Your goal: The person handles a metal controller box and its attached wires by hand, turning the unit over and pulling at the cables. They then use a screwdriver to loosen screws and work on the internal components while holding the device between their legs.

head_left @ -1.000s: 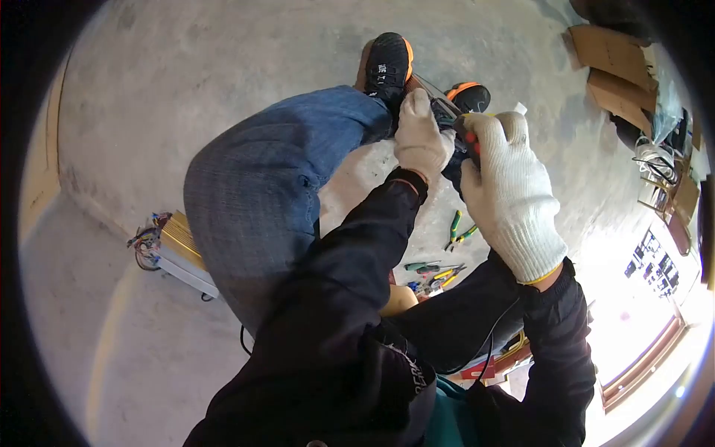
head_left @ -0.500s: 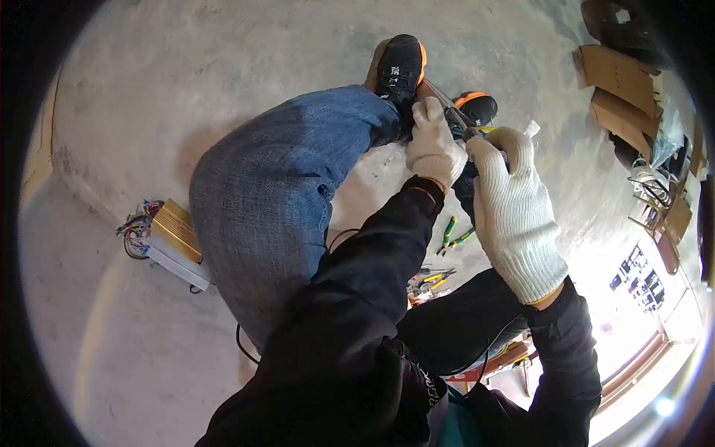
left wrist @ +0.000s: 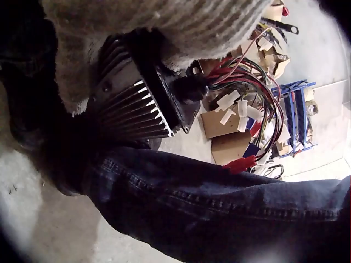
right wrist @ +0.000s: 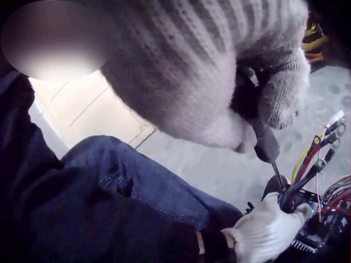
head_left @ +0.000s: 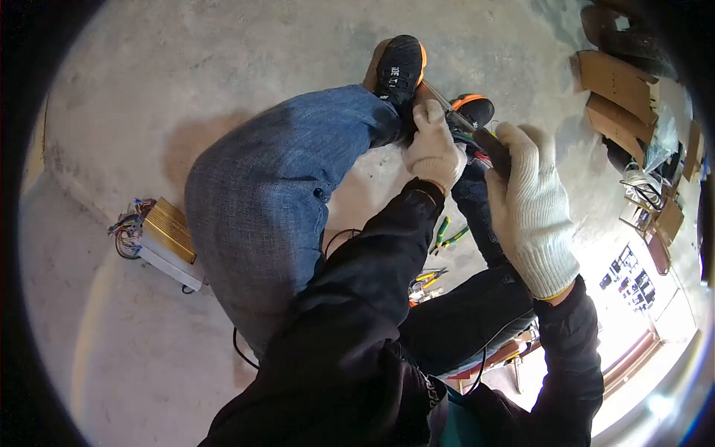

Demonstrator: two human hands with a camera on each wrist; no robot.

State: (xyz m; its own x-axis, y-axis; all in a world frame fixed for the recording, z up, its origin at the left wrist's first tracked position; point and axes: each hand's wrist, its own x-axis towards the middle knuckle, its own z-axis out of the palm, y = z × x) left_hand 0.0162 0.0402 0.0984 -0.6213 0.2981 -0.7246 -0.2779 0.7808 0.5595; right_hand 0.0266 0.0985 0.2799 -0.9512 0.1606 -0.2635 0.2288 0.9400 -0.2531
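In the left wrist view, a black finned metal box [left wrist: 134, 112] has a bundle of red, green and black wires [left wrist: 279, 112] with white connectors. My gloved left hand [head_left: 436, 154] [left wrist: 159, 27] grips the box by its edge near the shoes. My gloved right hand [head_left: 532, 212] [right wrist: 186, 71] holds a dark-handled screwdriver [right wrist: 267, 147], its shaft pointing down at the box beside the left hand [right wrist: 267, 233]. Cables with ring terminals [right wrist: 307, 175] rise next to the shaft. The screwdriver's tip is hidden.
A gold and silver box [head_left: 171, 235] with loose wires lies on the floor at left. Green-handled pliers [head_left: 447, 237] and other tools [head_left: 426, 281] lie between the legs. Cardboard [head_left: 614, 82] stands at upper right, and a blue rack [left wrist: 296, 118] farther off.
My right hand has moved slightly right and down, away from the left hand, with the screwdriver in it. Coloured wires now show between the hands. The left hand keeps its grip.
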